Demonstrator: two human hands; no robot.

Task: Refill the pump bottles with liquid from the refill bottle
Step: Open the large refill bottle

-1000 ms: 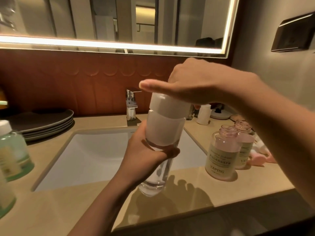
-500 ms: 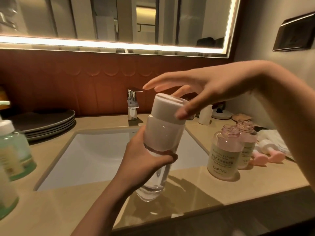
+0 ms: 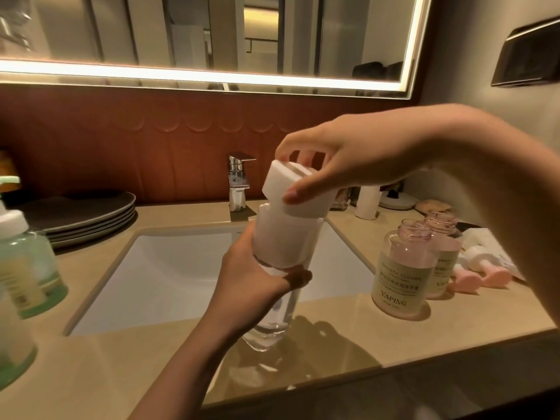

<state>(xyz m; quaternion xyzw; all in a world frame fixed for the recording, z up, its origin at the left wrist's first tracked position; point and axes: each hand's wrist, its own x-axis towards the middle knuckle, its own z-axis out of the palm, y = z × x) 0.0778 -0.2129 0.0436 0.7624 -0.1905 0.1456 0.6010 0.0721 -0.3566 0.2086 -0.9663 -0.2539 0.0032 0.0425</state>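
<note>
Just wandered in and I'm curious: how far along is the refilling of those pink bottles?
Done: both pink bottles stand open-necked on the counter, their pumps lying beside them. In hand: the left hand grips the refill bottle while the right hand pinches its cap, which sits tilted, seemingly coming off. Left: pouring into both bottles and putting the pumps back on.

Left hand (image 3: 254, 286), right hand (image 3: 339, 165) — bare forearms
</note>
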